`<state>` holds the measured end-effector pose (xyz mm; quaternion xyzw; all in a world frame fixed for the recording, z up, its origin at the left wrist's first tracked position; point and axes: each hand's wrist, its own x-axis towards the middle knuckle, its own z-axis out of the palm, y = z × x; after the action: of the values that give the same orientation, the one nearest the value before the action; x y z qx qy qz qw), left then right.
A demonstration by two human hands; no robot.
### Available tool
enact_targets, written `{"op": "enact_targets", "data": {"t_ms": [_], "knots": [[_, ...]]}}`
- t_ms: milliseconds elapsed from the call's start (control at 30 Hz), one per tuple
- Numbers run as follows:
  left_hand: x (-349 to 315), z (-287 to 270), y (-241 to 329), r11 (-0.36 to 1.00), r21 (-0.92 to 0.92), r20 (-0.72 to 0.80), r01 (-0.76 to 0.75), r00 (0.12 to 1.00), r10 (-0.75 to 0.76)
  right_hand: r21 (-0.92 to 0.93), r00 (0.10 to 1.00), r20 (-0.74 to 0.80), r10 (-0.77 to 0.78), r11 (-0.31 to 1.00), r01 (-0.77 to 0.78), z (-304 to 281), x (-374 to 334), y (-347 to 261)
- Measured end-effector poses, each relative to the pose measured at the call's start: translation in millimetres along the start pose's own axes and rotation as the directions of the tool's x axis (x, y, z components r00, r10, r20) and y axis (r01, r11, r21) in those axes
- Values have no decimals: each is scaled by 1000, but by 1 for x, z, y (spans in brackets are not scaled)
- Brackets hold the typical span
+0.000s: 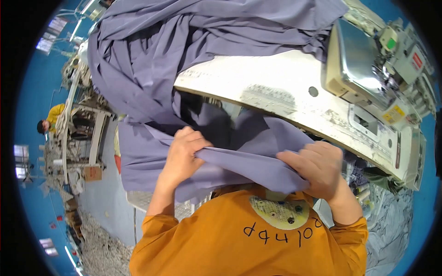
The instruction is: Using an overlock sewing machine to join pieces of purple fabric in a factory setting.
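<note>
A large piece of purple-grey fabric lies heaped over the far left of the white sewing table and hangs down off its near edge towards me. My left hand is closed round a fold of this cloth in front of my chest. To its right, my right hand grips the same edge, its thumb lying along the top. Between both hands the fabric edge is stretched in a band, sagging slightly to the right. The fingertips of both hands are partly hidden by the cloth.
At the right end of the table stands an industrial sewing machine with a shiny metal cover. Grey cloth is piled at the lower right. Across the floor on the left are a cardboard box, a work stand and another person in yellow.
</note>
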<state>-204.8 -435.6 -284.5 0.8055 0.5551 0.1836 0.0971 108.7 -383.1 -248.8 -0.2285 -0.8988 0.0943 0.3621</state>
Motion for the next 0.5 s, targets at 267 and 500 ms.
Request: {"op": "enact_targets", "data": {"t_ms": [267,500], "knots": [[63,-52,15,974,-221,-291,-48,957,-18,-273,693,-704,157,841,-467,-134,-79,20],[153,-133,7,726,-554,-618,-407,786,-32,346,701,-625,344,927,-146,-181,-87,5]]}}
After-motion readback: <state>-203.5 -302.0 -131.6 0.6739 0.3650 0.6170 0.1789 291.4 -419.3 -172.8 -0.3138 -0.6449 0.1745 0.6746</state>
